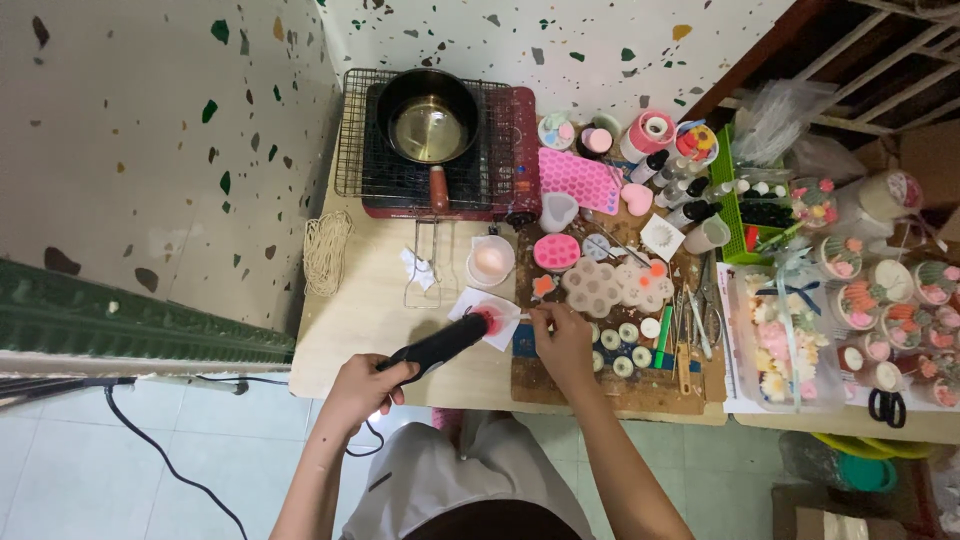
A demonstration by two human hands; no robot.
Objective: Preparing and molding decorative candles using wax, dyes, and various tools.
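A person at a cluttered wooden worktop (340,340) aims a black heat tool (440,345), gripped around its handle by the left hand (362,385), at a small pink piece (487,320) lying on a white paper square (497,322) near the worktop's front edge. The right hand (565,335) is closed lightly, its fingertips pinching the paper's right edge just beside the nozzle

The risks, judged from this view: the hot end sits almost touching the paper and close to the right fingertips, so scorched paper or a burnt finger seems possible if the tool lingers; the pink piece could soften too far and run onto the paper. The black cord (170,465) trails off the worktop to the floor and could snag and jerk the tool. A small cup (490,262) stands just behind the paper and might be knocked

Whether the tool is running cannot be told. The nozzle tip and pink piece merge in a red glow, leaving the piece's shape unclear. Items at the right edge are cut off, and the person's lap hides the worktop's front lip
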